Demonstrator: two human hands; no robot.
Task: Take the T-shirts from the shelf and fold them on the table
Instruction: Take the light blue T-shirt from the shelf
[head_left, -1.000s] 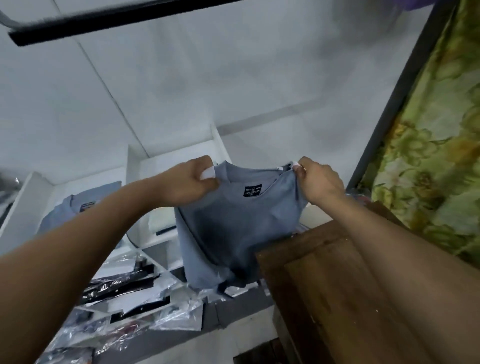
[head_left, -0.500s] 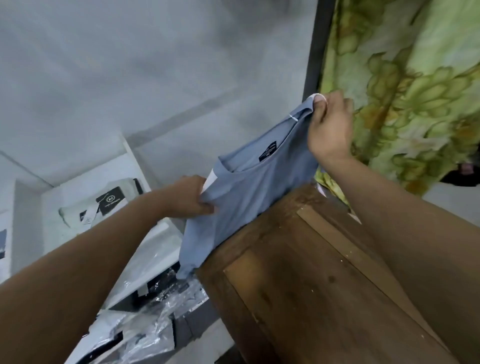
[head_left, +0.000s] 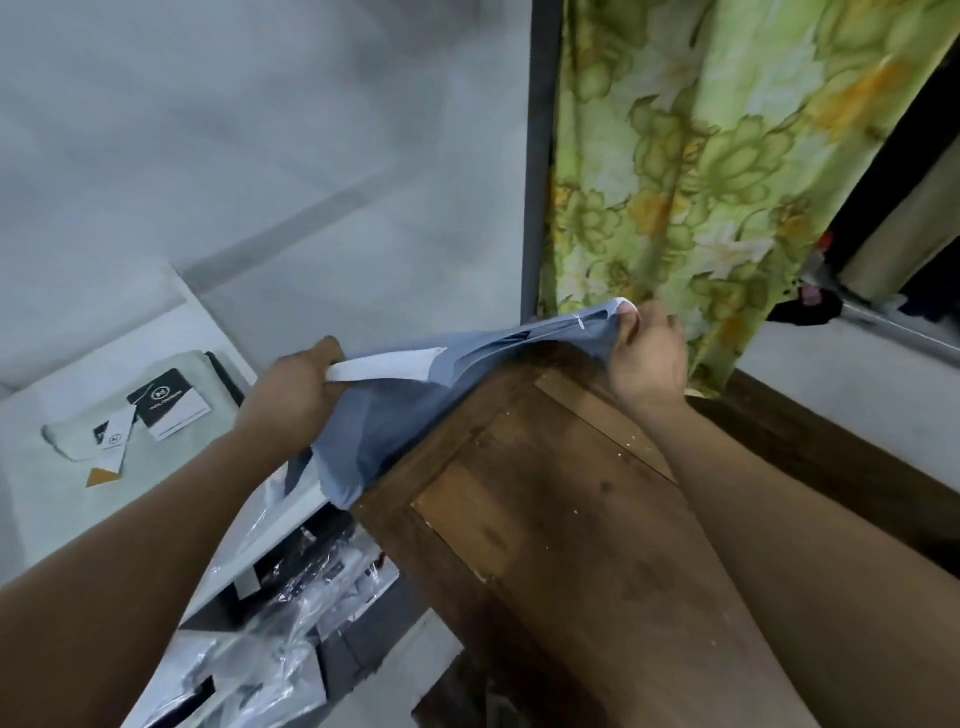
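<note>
- Wooden desk (head_left: 597, 545), dark and scuffed, fills the lower centre; a green floral curtain (head_left: 727, 156) hangs behind it, white shelf (head_left: 62, 509) to the left.
- Blue T-shirt (head_left: 374, 415): a second ago hanging upright in front of the shelf; now swung over the desk's far corner, stretched nearly flat, hem trailing off the left edge.
- Left hand (head_left: 301, 384): pinching one shoulder beside a white tag.
- Right hand (head_left: 647, 353): gripping the other shoulder, near the curtain.
- Status: carry done; lay-down comes next, folding not begun.
- Pale folded garment (head_left: 150, 405) remains on the shelf.
</note>
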